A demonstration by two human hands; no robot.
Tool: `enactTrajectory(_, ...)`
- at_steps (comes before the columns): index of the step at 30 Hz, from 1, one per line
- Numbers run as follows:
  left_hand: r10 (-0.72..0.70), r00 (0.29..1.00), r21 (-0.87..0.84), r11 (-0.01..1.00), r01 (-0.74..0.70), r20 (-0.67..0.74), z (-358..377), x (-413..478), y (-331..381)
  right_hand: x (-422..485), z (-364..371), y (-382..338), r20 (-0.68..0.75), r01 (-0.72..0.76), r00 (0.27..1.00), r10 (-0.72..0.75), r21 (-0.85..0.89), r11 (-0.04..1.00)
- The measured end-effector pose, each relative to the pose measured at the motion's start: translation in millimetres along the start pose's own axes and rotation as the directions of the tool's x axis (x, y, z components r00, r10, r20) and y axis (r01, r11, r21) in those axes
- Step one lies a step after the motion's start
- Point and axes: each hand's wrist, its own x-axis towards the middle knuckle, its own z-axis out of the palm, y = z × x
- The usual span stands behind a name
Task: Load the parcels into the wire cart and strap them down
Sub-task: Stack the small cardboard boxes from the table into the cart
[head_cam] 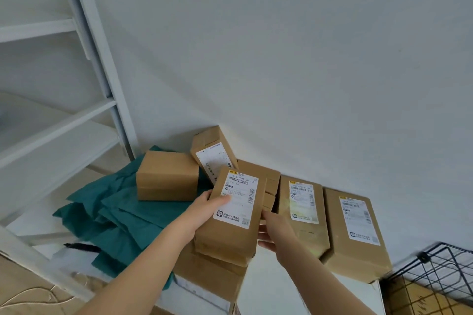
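Holding one labelled parcel point(230, 222) in the head view. The left hand point(207, 206) is gripping its left long edge, thumb on the label. The right hand point(271, 231) is pressing against its right long edge with near-straight fingers, tips hidden under the box. The parcel is sitting label-up on or just over another brown box point(212, 276) near the front edge of the white tabletop point(271, 296). Its long axis is running from the person toward the wall, the far end leaning slightly right. The wire cart point(440, 271) is standing off the tabletop's right edge, lower than the hands, so the carry is likely going rightward and down. The right hand is nearer to it. Two flat parcels point(355, 235) are lying between the held one and the cart. Green bags point(115, 215) are lying at the left.
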Motion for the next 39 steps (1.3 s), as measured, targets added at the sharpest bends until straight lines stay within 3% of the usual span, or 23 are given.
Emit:
enactTrajectory(9, 0.021, 0.999, -0.16, 0.987, -0.015, 0.036, 15, -9, 24, -3, -16, -14, -0.044, 0.067, 0.997, -0.062, 0.125, 0.99)
enactTrajectory(15, 0.116, 0.993, -0.234, 0.967, -0.105, 0.03, 38, -10, 30, -15, -37, -18, -0.035, 0.107, 0.994, -0.103, 0.19, 0.976)
enactTrajectory(21, 0.221, 0.974, -0.21, 0.956, -0.207, 0.042, 68, -6, 33, -26, -65, -5, 0.035, 0.153, 0.985, -0.171, 0.297, 0.943)
enactTrajectory(25, 0.252, 0.962, -0.211, 0.951, -0.226, 0.106, 99, -4, 33, -31, -89, 11, -0.033, 0.167, 0.986, -0.166, 0.349, 0.922)
enactTrajectory(31, 0.224, 0.946, -0.212, 0.961, -0.175, 0.235, 158, -14, 27, -49, -146, 39, -0.16, 0.209, 0.975, -0.152, 0.455, 0.866)
enactTrajectory(39, 0.149, 0.917, -0.105, 0.987, -0.119, 0.37, 245, -46, 8, -86, -229, 81, -0.186, 0.224, 0.972, -0.146, 0.531, 0.817)
